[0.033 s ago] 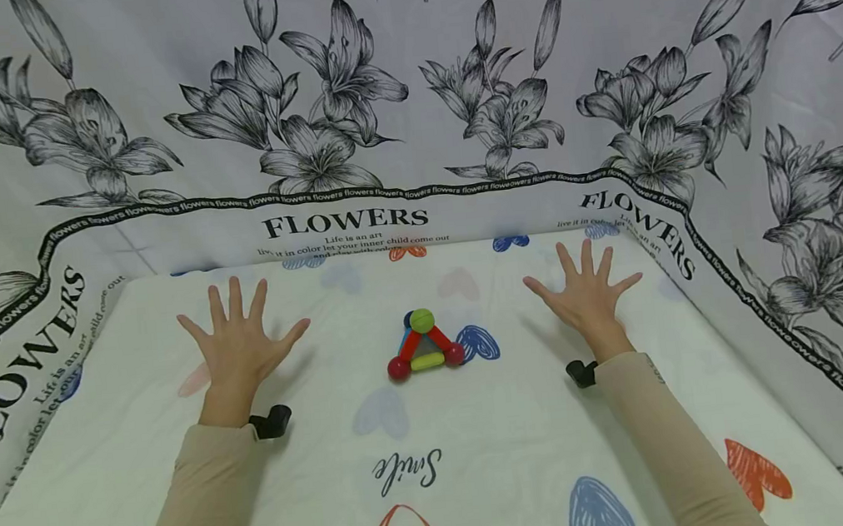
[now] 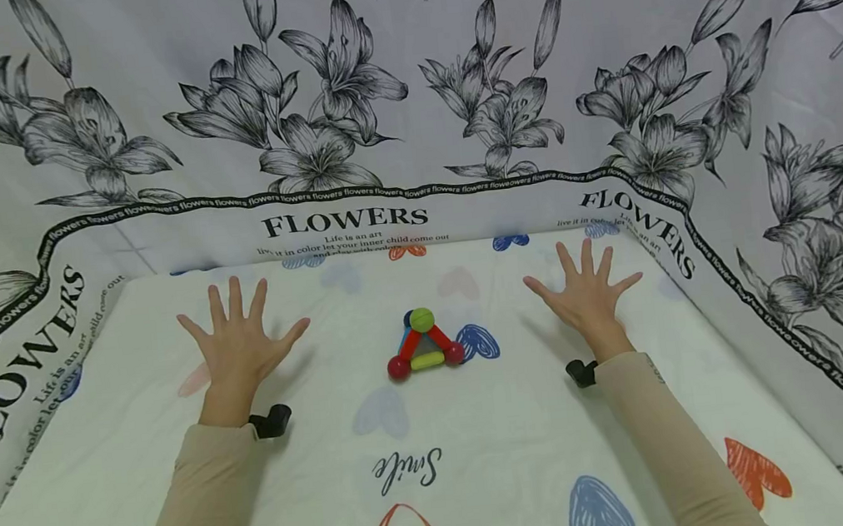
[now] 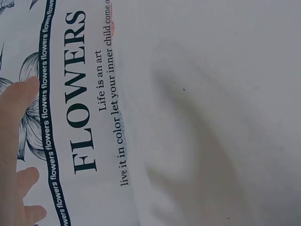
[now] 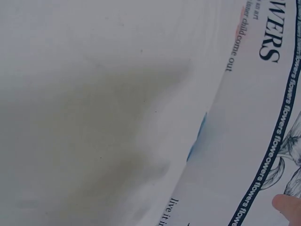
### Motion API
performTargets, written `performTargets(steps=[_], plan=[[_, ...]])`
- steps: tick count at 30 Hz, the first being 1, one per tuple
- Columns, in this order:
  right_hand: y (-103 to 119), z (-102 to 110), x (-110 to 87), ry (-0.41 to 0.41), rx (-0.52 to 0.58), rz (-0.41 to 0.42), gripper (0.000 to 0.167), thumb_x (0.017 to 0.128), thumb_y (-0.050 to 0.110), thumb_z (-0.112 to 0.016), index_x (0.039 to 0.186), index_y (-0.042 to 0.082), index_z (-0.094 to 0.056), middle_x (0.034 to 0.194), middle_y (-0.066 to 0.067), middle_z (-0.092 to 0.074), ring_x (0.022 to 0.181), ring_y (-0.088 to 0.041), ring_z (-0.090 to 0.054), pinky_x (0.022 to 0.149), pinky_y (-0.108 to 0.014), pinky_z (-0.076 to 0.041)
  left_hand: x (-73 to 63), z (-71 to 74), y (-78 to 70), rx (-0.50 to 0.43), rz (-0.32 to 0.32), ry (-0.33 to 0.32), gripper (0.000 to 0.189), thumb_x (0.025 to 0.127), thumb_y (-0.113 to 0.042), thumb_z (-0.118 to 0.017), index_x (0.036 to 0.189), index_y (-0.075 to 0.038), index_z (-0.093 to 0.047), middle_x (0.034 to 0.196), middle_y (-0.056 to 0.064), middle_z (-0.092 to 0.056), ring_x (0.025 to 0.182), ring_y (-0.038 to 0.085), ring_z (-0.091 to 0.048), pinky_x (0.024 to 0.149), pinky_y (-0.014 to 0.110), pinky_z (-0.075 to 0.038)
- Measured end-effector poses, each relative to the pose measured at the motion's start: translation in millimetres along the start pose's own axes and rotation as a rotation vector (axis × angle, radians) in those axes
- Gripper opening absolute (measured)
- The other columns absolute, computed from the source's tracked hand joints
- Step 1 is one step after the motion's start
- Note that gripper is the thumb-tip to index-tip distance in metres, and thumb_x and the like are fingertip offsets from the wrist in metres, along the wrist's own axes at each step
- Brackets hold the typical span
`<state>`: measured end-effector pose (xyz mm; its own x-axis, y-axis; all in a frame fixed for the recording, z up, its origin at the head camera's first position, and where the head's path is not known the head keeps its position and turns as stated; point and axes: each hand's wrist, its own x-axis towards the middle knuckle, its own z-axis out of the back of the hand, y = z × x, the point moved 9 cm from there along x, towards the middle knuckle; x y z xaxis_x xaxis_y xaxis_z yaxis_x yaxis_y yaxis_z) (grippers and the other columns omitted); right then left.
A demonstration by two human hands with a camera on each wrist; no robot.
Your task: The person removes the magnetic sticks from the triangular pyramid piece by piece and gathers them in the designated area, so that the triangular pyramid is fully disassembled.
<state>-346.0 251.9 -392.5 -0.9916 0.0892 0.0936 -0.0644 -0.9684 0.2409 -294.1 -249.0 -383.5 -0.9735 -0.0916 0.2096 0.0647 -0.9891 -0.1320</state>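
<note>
At the middle of the head view stands a small construction of balls and rods (image 2: 439, 337), with a lime green ball (image 2: 422, 320) on top. Two dark red balls sit at its front corners, joined by a yellow-green rod (image 2: 427, 362). Behind, a blue rod and a dark ball are partly hidden. My left hand (image 2: 237, 354) is to its left and my right hand (image 2: 589, 303) to its right, both apart from it, fingers spread and holding nothing. Shadows fall on the cloth beside them. Each wrist view catches fingertips (image 3: 28, 92) at its edge; the construction appears in neither.
A white cloth (image 2: 321, 489) printed with hearts and the word Smile covers the table. Around its back and sides hangs a curtain (image 2: 492, 207) with black flowers and lettering. A small black device (image 2: 271, 421) is strapped at each wrist.
</note>
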Motion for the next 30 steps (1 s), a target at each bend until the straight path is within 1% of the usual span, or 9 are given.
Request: performTargets(steps=[5, 14, 20, 27, 30], plan=[[-0.3, 2.3, -1.0, -0.012, -0.003, 0.003, 0.098, 0.081, 0.082, -0.038, 0.156, 0.026, -0.010, 0.163, -0.021, 0.004, 0.146, -0.051, 0.017, 0.095, -0.086, 0.017, 0.3, 3.1, 0.1, -0.003, 0.000, -0.010, 0.097, 0.082, -0.081, -0.037, 0.155, -0.020, -0.018, 0.162, 0.024, -0.007, 0.149, 0.049, 0.003, 0.105, 0.082, 0.012], [-2.5, 1.2, -5.3, -0.004, -0.004, 0.005, 0.100, 0.080, 0.084, -0.036, 0.156, 0.024, -0.010, 0.162, -0.022, 0.006, 0.146, -0.051, 0.017, 0.095, -0.086, 0.017, -1.2, 4.5, -0.7, -0.001, -0.003, -0.001, 0.097, 0.082, -0.081, -0.037, 0.155, -0.020, -0.017, 0.162, 0.024, -0.006, 0.149, 0.049, 0.004, 0.105, 0.082, 0.011], [-2.7, 3.9, -8.6, -0.014, 0.005, 0.008, 0.098, 0.082, 0.081, -0.039, 0.156, 0.025, -0.009, 0.162, -0.022, 0.005, 0.146, -0.051, 0.017, 0.096, -0.085, 0.017, -2.3, 8.3, -3.3, -0.006, -0.013, -0.007, 0.096, 0.083, -0.078, -0.040, 0.155, -0.019, -0.017, 0.162, 0.025, -0.005, 0.149, 0.048, 0.003, 0.105, 0.082, 0.011], [-0.2, 6.7, -13.8, -0.020, 0.040, 0.031, 0.100, 0.081, 0.084, -0.035, 0.156, 0.023, -0.013, 0.163, -0.022, 0.001, 0.148, -0.050, 0.011, 0.099, -0.085, 0.014, -7.1, 10.7, -5.4, -0.005, -0.023, 0.008, 0.091, 0.087, -0.073, -0.041, 0.155, -0.018, -0.016, 0.162, 0.025, -0.005, 0.150, 0.047, 0.003, 0.107, 0.081, 0.007], [1.4, 6.3, -18.0, -0.015, 0.062, 0.044, 0.097, 0.083, 0.081, -0.037, 0.156, 0.022, -0.013, 0.163, -0.021, 0.001, 0.149, -0.049, 0.008, 0.102, -0.084, 0.011, -9.6, 12.1, -7.9, -0.012, -0.036, -0.003, 0.090, 0.087, -0.071, -0.041, 0.155, -0.018, -0.017, 0.162, 0.024, -0.006, 0.150, 0.047, 0.000, 0.108, 0.081, 0.006]])
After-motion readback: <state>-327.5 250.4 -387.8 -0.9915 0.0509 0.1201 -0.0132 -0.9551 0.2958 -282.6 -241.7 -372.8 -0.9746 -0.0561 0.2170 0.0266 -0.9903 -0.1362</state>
